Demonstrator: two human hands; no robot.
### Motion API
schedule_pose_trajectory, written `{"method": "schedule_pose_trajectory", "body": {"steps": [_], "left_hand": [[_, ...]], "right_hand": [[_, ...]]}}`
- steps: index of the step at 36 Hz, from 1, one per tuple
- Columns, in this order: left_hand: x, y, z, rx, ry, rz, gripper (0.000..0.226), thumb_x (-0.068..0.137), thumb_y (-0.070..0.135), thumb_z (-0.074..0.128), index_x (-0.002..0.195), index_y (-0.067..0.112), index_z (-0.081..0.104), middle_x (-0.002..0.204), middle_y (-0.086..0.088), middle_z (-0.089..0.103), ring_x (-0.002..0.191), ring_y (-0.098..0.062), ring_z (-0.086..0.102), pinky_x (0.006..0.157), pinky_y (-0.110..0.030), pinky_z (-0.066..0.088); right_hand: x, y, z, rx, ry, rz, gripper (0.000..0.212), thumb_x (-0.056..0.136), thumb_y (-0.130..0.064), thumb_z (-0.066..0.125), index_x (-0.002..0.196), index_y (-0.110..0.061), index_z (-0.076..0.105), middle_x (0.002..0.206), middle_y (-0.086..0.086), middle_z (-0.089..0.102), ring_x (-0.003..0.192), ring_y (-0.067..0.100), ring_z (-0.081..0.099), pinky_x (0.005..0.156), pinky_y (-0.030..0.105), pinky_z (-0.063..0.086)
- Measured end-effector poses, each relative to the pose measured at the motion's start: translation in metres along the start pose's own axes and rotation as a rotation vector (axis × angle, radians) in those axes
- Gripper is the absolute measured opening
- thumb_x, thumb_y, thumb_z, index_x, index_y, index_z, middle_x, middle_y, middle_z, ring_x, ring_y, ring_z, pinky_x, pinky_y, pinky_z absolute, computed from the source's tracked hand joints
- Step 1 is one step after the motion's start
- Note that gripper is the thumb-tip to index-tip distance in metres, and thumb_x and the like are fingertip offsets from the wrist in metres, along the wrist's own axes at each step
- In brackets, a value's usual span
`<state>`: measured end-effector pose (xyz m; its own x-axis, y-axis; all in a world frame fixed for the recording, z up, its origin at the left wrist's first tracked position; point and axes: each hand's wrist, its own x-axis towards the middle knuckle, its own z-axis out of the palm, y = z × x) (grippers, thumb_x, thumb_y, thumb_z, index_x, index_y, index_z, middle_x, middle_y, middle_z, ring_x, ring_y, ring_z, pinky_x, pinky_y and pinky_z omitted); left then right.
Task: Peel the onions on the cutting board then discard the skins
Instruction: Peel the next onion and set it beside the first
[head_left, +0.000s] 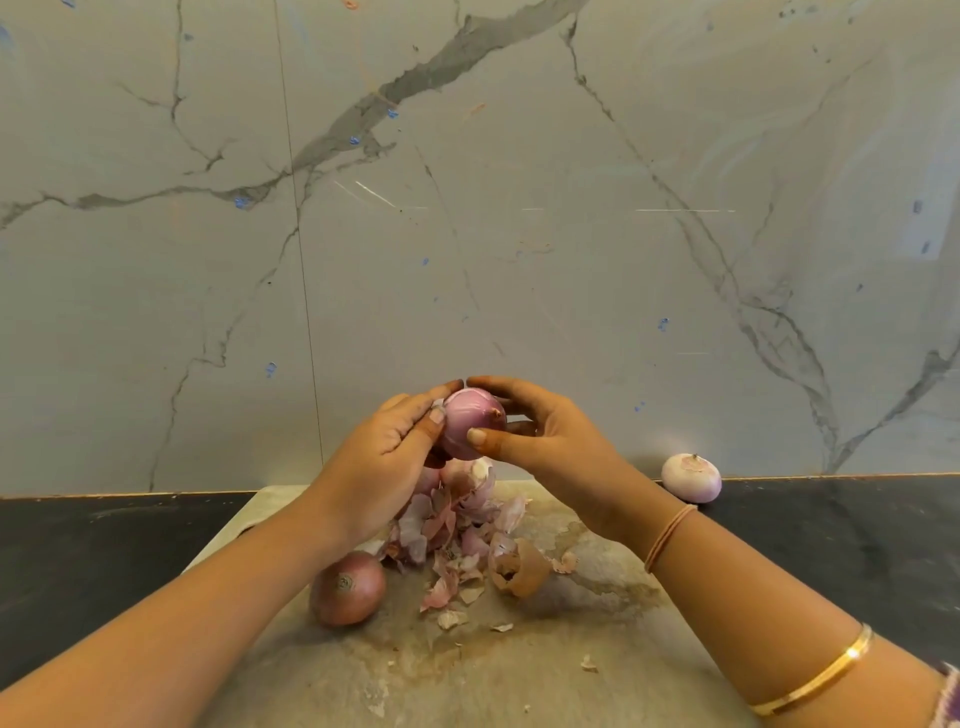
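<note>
A purple onion (467, 422) with most of its skin off is held up above the cutting board (597, 670). My left hand (387, 452) grips its left side and my right hand (545, 434) grips its right side, thumb on the front. Below them a heap of pink and brown onion skins (457, 535) lies on the board. An unpeeled brown-red onion (347, 588) sits at the board's left side. A further onion (457, 473) is half hidden behind the skins.
A peeled pale onion (691, 477) rests on the dark countertop (104, 561) to the right, against the marble wall (467, 208). A curled brown skin shell (519, 569) lies right of the heap. Small skin flakes are scattered across the stained board.
</note>
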<state>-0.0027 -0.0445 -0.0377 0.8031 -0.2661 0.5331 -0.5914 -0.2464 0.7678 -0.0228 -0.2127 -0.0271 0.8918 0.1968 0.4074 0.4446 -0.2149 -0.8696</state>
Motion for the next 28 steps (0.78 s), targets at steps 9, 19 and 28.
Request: {"method": "schedule_pose_trajectory", "body": {"steps": [9, 19, 28], "left_hand": [[0.002, -0.002, -0.006, 0.428, 0.058, 0.184, 0.023, 0.099, 0.012, 0.043, 0.105, 0.011, 0.065, 0.089, 0.002, 0.063, 0.078, -0.013, 0.059, 0.07, -0.031, 0.05], [0.004, -0.007, -0.01, 0.54, 0.087, 0.207, 0.02, 0.099, 0.014, 0.043, 0.095, 0.009, 0.062, 0.078, -0.002, 0.063, 0.071, -0.015, 0.056, 0.06, -0.026, 0.042], [-0.002, -0.001, -0.001, 0.389, 0.046, 0.249, 0.024, 0.092, 0.043, 0.045, 0.097, 0.024, 0.06, 0.082, 0.01, 0.064, 0.077, -0.008, 0.057, 0.062, -0.024, 0.045]], "right_hand": [[-0.001, -0.001, 0.0, -0.058, -0.039, 0.006, 0.046, 0.091, -0.017, 0.065, 0.135, -0.02, 0.053, 0.125, 0.002, 0.059, 0.111, 0.02, 0.059, 0.095, 0.03, 0.052], [-0.003, 0.001, 0.001, 0.003, -0.134, 0.072, 0.042, 0.097, -0.015, 0.055, 0.138, -0.014, 0.047, 0.129, 0.009, 0.055, 0.094, 0.028, 0.068, 0.085, 0.035, 0.057], [-0.003, 0.001, 0.004, 0.026, -0.07, 0.068, 0.036, 0.095, -0.029, 0.057, 0.129, -0.027, 0.046, 0.115, 0.001, 0.055, 0.089, 0.012, 0.057, 0.066, 0.014, 0.047]]}}
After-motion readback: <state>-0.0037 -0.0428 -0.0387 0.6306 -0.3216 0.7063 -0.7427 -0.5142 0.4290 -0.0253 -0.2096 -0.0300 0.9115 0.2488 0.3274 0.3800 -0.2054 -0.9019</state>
